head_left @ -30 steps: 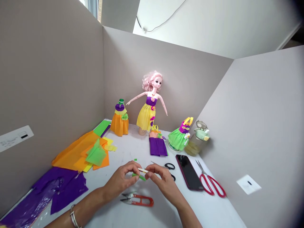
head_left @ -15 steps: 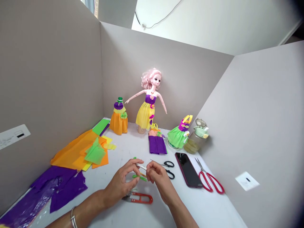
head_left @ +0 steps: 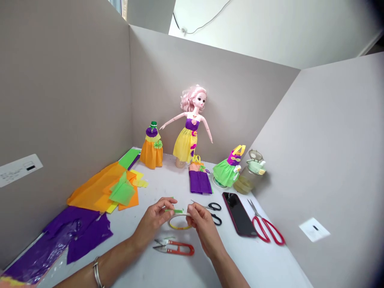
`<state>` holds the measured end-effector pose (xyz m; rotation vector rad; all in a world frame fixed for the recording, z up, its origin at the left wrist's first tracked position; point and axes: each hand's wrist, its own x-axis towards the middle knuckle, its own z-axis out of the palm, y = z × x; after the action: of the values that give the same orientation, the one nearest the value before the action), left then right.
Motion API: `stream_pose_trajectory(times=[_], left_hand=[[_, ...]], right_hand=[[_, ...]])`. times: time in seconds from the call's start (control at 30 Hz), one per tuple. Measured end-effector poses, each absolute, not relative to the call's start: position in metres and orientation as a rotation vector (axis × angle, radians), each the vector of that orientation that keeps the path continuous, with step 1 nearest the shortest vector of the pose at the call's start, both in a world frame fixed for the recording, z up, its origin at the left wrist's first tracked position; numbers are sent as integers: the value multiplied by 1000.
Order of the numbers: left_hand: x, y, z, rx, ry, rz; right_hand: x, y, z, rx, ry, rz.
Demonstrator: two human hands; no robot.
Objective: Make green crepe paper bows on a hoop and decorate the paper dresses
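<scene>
My left hand (head_left: 154, 219) pinches a small strip of green paper (head_left: 177, 211) between its fingertips. My right hand (head_left: 202, 225) grips the edge of a thin roll of yellow-edged tape (head_left: 180, 226), which hangs below and between my hands. Just below them lie red-handled thread snips (head_left: 177, 249). Black-handled scissors (head_left: 213, 211) lie close to my right hand, their lower part partly hidden behind it. A tiny green scrap (head_left: 172, 197) sits on the white table just above my left hand.
Orange, green and purple paper sheets (head_left: 93, 236) lie at the left. At the back stand a doll (head_left: 187, 140) in a yellow dress and small paper dresses (head_left: 151, 150). A phone (head_left: 237, 214), red scissors (head_left: 265, 228) and a glass jar (head_left: 250, 178) stand right, before grey partition walls (head_left: 210, 88).
The tape roll now shows clearly as a ring below my hands. My hands have moved slightly apart and upward, and the green strip now sits at my left fingertips.
</scene>
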<state>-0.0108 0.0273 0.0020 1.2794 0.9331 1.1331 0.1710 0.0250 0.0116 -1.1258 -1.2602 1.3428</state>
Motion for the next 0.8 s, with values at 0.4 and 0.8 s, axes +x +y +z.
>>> stream_pose_trajectory(times=[0.4,0.8], left_hand=[[-8,24,10,1193,798,1058],[-11,27,11,1067,765,997]], right_hand=[[171,25,14,-973,-1107,1476],[173,20,1,-1097,-1746,675]])
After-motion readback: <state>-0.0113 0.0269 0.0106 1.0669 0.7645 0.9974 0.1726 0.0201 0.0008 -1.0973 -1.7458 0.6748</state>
